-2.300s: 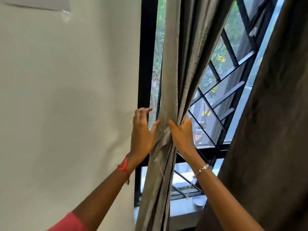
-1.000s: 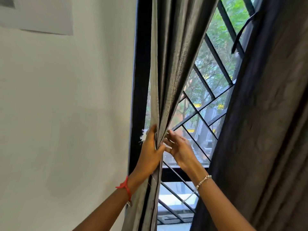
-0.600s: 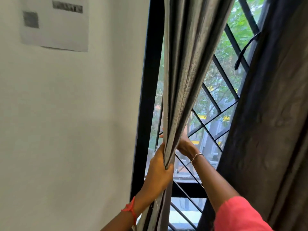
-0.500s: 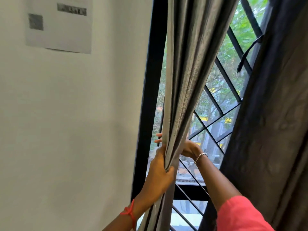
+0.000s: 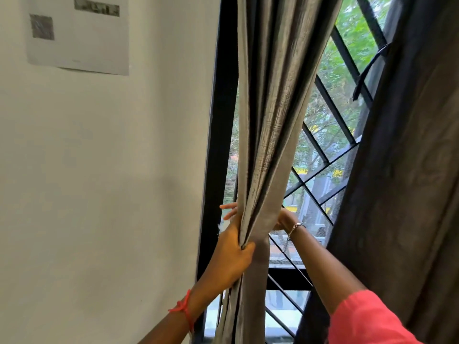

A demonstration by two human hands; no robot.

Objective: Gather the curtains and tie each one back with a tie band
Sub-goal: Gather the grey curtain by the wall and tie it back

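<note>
Grey curtain hangs gathered into a narrow bundle in front of the window, its left hem running just beside the black window frame with a thin strip of meshed glass between them. Left hand grips the bundle from the frame side, thumb and fingers curled into the folds, a red thread on its wrist. Right hand passes behind the bundle; its fingertips come out straight past the left hem, close to the frame, not curled round the cloth, and the palm is hidden. A bracelet sits on that wrist, a pink sleeve lower down. To the right a wedge of open window shows the diagonal grille; the right forearm crosses it. Dark curtain closes that wedge on the right, a dark strap dangling at its edge. Pale wall left of the frame carries a paper sheet.
</note>
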